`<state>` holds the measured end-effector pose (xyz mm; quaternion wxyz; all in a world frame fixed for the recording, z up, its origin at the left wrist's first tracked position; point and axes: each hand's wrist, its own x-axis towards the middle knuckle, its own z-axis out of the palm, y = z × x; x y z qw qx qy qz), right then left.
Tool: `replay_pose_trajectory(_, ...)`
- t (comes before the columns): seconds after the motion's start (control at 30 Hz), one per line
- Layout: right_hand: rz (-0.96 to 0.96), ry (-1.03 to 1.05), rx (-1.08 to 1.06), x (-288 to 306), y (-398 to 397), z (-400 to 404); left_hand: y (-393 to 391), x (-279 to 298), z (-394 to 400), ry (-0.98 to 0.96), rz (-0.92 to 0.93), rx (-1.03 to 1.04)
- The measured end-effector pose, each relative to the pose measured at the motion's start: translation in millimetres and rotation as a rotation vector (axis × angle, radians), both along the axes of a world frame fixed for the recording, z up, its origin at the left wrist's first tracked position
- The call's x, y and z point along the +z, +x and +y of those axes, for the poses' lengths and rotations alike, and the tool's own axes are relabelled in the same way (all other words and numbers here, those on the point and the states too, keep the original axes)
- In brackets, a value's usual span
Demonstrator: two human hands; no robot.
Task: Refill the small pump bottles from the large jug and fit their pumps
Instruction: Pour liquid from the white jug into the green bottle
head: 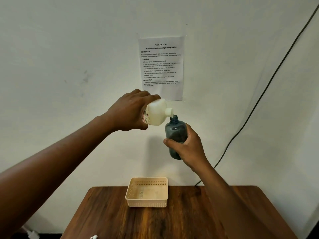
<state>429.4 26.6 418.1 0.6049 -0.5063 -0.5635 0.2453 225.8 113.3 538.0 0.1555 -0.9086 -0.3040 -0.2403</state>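
My left hand (128,112) grips a white jug (158,112) with a red-lettered label, tipped sideways so its open spout points right and slightly down. The spout sits just above the open threaded neck of a small dark translucent bottle (175,133). My right hand (187,146) holds that bottle upright by its lower half, high above the table. The bottle has no pump on it. A small white object (94,237), only partly visible, lies at the table's near edge.
A beige perforated plastic basket (131,192) stands on the wooden table (155,221) near the wall, empty. A printed task sheet (161,66) is taped to the white wall. A dark cable (259,100) runs down the wall at right.
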Motion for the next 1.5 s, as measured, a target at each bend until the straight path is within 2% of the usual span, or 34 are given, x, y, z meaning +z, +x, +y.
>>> replay_pose_trajectory(1.5,-0.002,0.076,-0.021,11,-3,-7,0,17,-2,0.035,0.03,-0.004)
